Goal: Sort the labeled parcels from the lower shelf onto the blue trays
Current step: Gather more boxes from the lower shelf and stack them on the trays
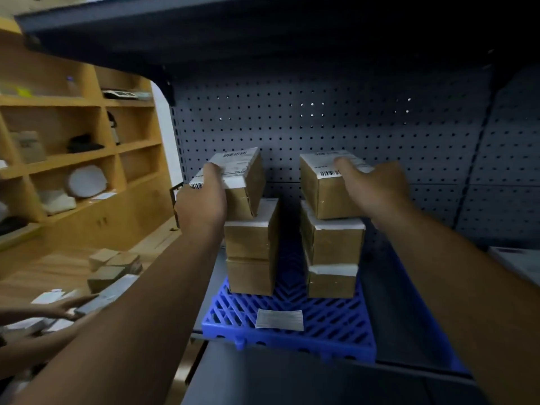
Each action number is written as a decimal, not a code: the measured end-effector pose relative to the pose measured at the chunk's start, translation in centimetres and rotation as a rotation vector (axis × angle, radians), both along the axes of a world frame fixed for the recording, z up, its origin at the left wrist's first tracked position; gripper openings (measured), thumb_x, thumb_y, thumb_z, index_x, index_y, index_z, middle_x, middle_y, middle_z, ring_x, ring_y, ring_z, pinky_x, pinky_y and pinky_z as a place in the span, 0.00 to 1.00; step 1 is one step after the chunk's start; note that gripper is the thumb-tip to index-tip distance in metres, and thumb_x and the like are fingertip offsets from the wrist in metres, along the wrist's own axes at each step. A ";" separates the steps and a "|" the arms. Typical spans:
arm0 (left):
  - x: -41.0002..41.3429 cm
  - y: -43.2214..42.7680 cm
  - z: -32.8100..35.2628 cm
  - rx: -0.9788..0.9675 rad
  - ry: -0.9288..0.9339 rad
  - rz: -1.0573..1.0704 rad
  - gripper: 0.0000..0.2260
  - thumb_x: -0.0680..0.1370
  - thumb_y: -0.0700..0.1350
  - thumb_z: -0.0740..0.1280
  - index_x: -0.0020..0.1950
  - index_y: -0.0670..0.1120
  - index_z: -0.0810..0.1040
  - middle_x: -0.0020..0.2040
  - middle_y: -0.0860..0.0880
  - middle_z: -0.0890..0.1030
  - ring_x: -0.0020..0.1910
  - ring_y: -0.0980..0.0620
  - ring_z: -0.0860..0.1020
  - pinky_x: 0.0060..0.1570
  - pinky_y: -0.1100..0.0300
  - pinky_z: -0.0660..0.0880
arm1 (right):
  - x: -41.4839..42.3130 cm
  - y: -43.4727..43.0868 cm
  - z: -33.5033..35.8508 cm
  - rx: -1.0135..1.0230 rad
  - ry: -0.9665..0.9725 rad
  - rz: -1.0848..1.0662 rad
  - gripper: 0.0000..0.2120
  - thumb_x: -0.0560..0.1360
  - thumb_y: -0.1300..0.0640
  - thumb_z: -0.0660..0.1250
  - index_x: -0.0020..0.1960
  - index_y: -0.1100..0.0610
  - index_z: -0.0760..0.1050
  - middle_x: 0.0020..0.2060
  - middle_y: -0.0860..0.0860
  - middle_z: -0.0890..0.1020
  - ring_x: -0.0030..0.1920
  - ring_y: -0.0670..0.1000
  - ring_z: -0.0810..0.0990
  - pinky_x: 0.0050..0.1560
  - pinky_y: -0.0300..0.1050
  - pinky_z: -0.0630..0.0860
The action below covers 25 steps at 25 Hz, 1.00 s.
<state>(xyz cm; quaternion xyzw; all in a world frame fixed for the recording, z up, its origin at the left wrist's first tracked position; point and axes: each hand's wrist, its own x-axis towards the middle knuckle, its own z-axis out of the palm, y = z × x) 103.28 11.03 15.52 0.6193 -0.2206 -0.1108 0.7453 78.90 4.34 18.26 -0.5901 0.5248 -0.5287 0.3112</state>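
Setting: dark metal shelf bay with a pegboard back [350, 127] and an upper shelf [204, 33] overhead.
Tray: blue tray [321, 325] of open lattice sits on the shelf board, its front edge at the board's lip; a white paper slip [279, 319] lies flat near that front edge.
Left stack: two brown parcels [251, 255] stand one on the other on the tray's left part, and the left top parcel [245, 182] sits above them, turned askew and overhanging to the left.
Right stack: two more parcels [333, 258] stand on the tray's right part, with the right top parcel [324, 194] lying on them, label and barcode facing up.
Left hand [201, 200]: grips the left top parcel at its left end, thumb on the white label (the fingers beyond are hidden).
Right hand [377, 185]: clasps the right top parcel at its right end, thumb laid across the label, the other fingers out of sight round the far side.
Gap: the two stacks stand apart, bare blue lattice between them.
Surroundings: wooden shelving [73, 141] at left; loose parcels [114, 267] on the wooden floor below it; another person's hand [67, 308] reaching in at lower left.
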 end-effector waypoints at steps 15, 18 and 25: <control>0.1 -2.3 -1.0 0.133 -0.069 -0.032 0.20 0.68 0.69 0.63 0.38 0.53 0.69 0.40 0.51 0.77 0.40 0.51 0.77 0.37 0.53 0.73 | 0.8 -2.1 -1.1 0.057 0.079 -0.028 0.22 0.67 0.33 0.70 0.44 0.51 0.76 0.44 0.49 0.82 0.43 0.52 0.83 0.47 0.51 0.84; -0.2 -2.4 -0.8 0.132 -0.085 -0.029 0.19 0.70 0.67 0.66 0.39 0.52 0.71 0.39 0.51 0.77 0.38 0.52 0.76 0.33 0.56 0.68 | 0.6 -2.6 -1.4 0.069 0.051 -0.025 0.24 0.65 0.32 0.70 0.45 0.51 0.74 0.43 0.47 0.81 0.43 0.51 0.82 0.45 0.49 0.83; -1.1 -2.5 -0.4 0.141 -0.108 -0.058 0.18 0.70 0.66 0.67 0.38 0.52 0.70 0.39 0.51 0.77 0.38 0.52 0.77 0.37 0.54 0.73 | 0.3 -2.6 -1.4 0.083 0.019 0.015 0.23 0.65 0.33 0.71 0.44 0.52 0.77 0.43 0.48 0.84 0.43 0.51 0.84 0.47 0.53 0.85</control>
